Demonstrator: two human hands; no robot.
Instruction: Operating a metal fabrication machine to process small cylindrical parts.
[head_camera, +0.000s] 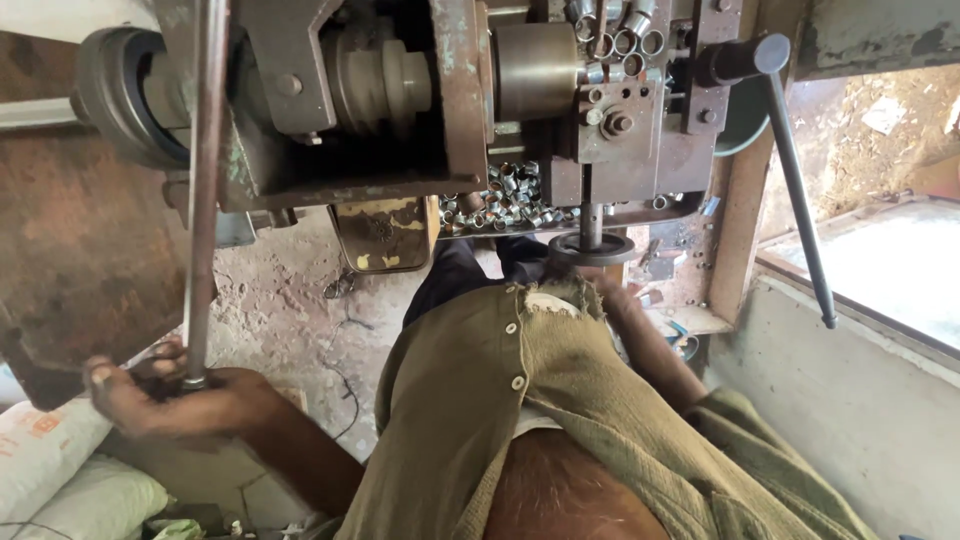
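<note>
Steel rod (203, 180) lower end, gripped by left-hand fingers (165, 392)

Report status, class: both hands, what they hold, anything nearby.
Left hand gripping long metal rod. Right hand hidden behind olive shirt, near handwheel. Tray of small metal rings under the machine.

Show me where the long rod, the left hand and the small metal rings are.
Rod (203, 180): head view, on its middle shaft.
Left hand (165, 400): head view, on the knuckles, gripping the rod's end.
Rings (510, 200): head view, on the pile in the machine's tray.
</note>
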